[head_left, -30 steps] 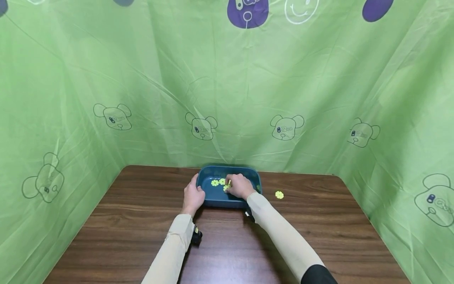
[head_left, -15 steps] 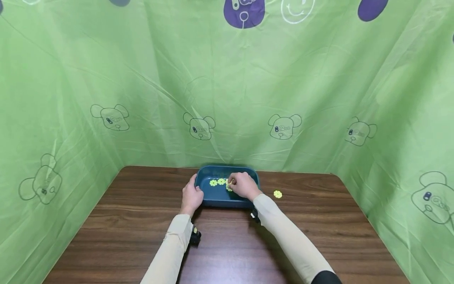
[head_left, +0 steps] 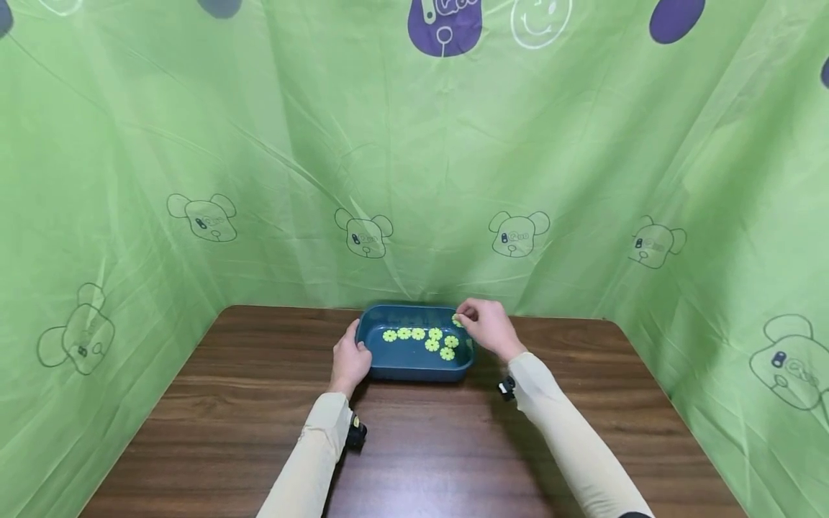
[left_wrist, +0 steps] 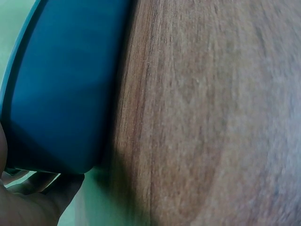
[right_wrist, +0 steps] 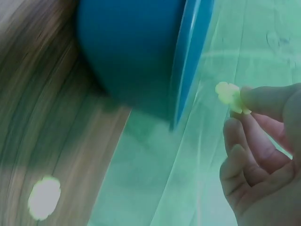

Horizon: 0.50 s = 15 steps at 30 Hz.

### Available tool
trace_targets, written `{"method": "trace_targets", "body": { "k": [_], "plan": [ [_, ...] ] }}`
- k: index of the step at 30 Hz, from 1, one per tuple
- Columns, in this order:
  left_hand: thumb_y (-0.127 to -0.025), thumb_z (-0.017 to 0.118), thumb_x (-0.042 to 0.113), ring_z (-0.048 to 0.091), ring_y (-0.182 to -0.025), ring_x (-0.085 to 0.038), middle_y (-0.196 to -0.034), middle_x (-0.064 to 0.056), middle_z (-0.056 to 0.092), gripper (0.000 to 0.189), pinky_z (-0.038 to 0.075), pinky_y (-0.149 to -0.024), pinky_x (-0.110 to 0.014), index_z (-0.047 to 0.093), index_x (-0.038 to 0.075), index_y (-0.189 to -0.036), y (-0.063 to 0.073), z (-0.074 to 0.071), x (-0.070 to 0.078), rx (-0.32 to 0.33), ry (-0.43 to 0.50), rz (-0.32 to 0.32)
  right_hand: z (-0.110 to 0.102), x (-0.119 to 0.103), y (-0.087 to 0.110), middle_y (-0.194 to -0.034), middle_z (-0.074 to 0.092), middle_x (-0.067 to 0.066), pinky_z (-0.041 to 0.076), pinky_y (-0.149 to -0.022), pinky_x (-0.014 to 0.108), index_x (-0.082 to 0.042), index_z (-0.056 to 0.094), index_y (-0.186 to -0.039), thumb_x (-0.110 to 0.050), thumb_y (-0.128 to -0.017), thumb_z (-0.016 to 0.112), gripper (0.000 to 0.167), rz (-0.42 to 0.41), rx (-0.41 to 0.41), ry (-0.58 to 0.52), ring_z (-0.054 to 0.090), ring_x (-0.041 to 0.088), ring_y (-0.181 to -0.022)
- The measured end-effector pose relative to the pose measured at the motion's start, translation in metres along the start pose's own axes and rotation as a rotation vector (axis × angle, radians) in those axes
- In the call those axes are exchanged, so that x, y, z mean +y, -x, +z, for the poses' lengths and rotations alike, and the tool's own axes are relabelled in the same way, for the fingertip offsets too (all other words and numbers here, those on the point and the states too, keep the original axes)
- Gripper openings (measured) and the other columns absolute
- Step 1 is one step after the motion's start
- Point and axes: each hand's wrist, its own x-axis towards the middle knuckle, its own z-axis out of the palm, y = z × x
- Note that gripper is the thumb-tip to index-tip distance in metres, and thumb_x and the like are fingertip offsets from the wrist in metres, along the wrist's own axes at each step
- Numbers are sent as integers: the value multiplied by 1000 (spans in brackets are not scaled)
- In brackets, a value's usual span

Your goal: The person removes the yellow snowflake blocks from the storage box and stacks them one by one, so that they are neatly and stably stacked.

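A dark blue plastic bin (head_left: 414,375) stands near the back of the table. My left hand (head_left: 351,360) grips its left end; in the left wrist view my fingers (left_wrist: 66,190) lie against the end wall. Several yellow flower-shaped plastic discs (head_left: 432,345) lie flat and apart on the bin's floor. Above the bin's right rim, my right hand (head_left: 492,327) pinches one more flower-shaped disc (right_wrist: 229,94) between thumb and fingertips. Another flower-shaped disc (right_wrist: 44,197) lies on the table to the right of the bin; my right hand and wrist hide it in the head view.
A wooden table (head_left: 259,403) carries the bin. Green printed cloth (head_left: 447,144) hangs behind and on both sides, close to the bin's back edge. Small black cameras (head_left: 356,433) are strapped to both wrists.
My right hand has moved right, from inside the bin to above its right rim, with a disc in its pinch. More discs on the bin floor are uncovered. My left hand stays on the bin.
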Motion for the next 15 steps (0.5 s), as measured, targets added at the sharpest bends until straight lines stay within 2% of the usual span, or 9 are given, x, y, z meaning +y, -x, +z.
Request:
{"method": "trace_targets", "body": {
  "k": [5, 15],
  "plan": [
    [-96, 46, 1, 49, -137, -44, -149, -27, 51, 58, 43, -111, -55, 40, 4, -154, -2, 2, -1, 2, -7, 8, -16, 27, 12, -84, 76, 2, 58, -72, 38, -11, 76, -93, -17, -92, 74, 6, 66, 28, -25, 69, 16, -75],
    [-96, 45, 2, 48, -137, -44, -148, -27, 50, 58, 40, -113, -55, 41, 3, -153, 0, 1, 1, 0, -4, -1, -24, 67, 39, -85, 77, 3, 55, -71, 36, -11, 78, -94, -21, -92, 75, 12, 212, -6, -39, 70, 17, -77]
  ]
}}
